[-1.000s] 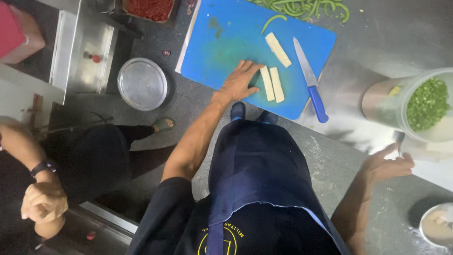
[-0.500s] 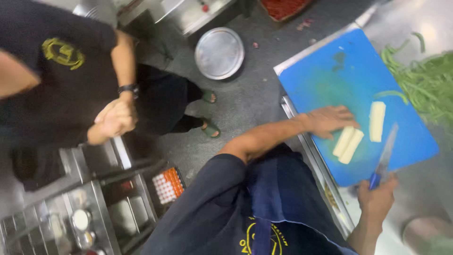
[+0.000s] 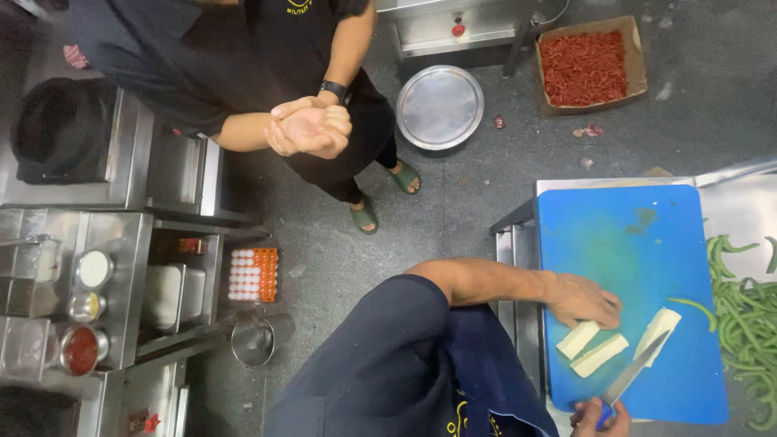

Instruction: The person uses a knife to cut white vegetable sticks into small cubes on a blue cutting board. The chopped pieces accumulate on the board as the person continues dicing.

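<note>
My left hand [image 3: 584, 300] rests flat on the blue cutting board [image 3: 639, 243], fingers just above two pale yellow strips [image 3: 591, 348] of a cut block. A third pale piece [image 3: 657, 330] lies to their right. My right hand [image 3: 599, 418], at the bottom edge, grips a blue-handled knife [image 3: 633, 374]; its blade points up towards the third piece. Only part of this hand shows.
Green beans [image 3: 749, 316] are piled right of the board on a steel table. Another person [image 3: 267, 65] in black stands across the aisle, hands clasped. On the floor lie a round steel lid [image 3: 439, 107] and a box of red chillies [image 3: 589, 66]. Steel counters with small bowls stand left.
The view has swung round, so the board now lies at the lower right. My right hand has taken up the knife and brought its blade to the pale pieces. My left hand stays on the board.
</note>
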